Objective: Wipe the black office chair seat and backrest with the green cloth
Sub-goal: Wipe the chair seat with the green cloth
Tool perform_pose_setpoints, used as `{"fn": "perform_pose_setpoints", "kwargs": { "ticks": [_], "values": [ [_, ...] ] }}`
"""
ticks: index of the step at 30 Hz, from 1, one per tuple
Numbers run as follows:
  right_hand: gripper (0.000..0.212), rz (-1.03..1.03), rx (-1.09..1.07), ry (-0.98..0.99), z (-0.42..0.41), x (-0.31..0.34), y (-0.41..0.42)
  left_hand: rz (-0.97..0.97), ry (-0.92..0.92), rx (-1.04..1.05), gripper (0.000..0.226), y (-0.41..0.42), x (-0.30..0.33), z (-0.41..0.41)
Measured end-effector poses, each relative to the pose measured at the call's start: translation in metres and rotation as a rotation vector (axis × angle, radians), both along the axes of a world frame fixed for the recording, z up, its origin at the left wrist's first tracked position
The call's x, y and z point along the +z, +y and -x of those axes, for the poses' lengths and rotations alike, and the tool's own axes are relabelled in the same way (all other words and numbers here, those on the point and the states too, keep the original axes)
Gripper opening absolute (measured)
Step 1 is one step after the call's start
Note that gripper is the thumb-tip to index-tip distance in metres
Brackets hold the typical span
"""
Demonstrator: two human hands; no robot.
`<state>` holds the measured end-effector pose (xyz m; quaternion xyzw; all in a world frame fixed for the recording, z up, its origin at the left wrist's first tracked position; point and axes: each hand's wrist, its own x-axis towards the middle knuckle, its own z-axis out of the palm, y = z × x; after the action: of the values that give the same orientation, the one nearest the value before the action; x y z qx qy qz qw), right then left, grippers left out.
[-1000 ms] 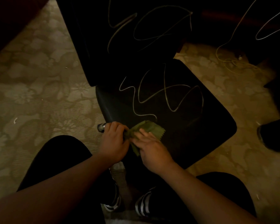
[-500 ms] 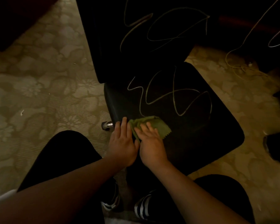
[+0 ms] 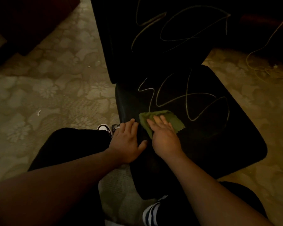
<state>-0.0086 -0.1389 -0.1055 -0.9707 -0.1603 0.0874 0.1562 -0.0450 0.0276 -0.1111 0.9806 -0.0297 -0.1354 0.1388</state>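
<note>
The black office chair seat (image 3: 219,137) lies in front of me, with pale chalk-like scribbles across it. Its backrest (image 3: 153,46) rises behind, scribbled too. A green cloth (image 3: 175,121) lies flat on the seat's near left part, just below the scribble's lower end. My right hand (image 3: 163,137) presses flat on the cloth, fingers stretched over it. My left hand (image 3: 126,144) rests spread on the seat's left front edge, beside the cloth and not touching it.
Patterned beige carpet (image 3: 47,95) surrounds the chair. A thin cable (image 3: 258,62) loops on the floor at the right. My knees in black trousers and striped footwear (image 3: 152,212) sit close under the seat's front. A chrome chair part (image 3: 116,128) shows by my left hand.
Both hands held the bunched cloth at first. The cloth is now spread flat under my right hand, farther onto the seat. My left hand let go and rests on the seat edge.
</note>
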Motion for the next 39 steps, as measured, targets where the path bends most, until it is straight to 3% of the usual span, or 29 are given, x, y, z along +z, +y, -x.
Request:
{"fn": "perform_pose_setpoints", "kwargs": {
  "ticks": [5,9,17,25,32,35,39],
  "values": [
    [0.075,-0.012,-0.153,0.009,-0.016,-0.006,0.010,0.028,-0.023,-0.048,0.095,0.012,0.015,-0.032],
    [0.073,0.014,-0.156,-0.014,-0.017,-0.005,0.011,0.018,0.067,-0.077,0.108,0.029,0.028,-0.062],
    [0.057,-0.077,0.286,0.030,-0.007,0.000,0.017,0.055,0.108,-0.040,0.116,0.030,0.031,-0.071],
    [0.069,-0.061,-0.086,-0.041,-0.048,-0.005,0.005,0.192,-0.001,0.103,0.097,0.034,0.028,-0.076],
    [0.057,-0.120,0.297,0.008,-0.034,-0.001,0.019,0.171,-0.027,0.099,0.103,0.032,0.026,-0.077],
    [0.066,-0.084,0.217,-0.003,-0.057,-0.002,0.011,0.180,-0.034,0.108,0.111,0.034,0.027,-0.077],
    [0.063,-0.079,-0.113,-0.048,-0.088,-0.005,0.004,0.211,0.008,0.149,0.121,0.036,0.029,-0.079]
  ]
}}
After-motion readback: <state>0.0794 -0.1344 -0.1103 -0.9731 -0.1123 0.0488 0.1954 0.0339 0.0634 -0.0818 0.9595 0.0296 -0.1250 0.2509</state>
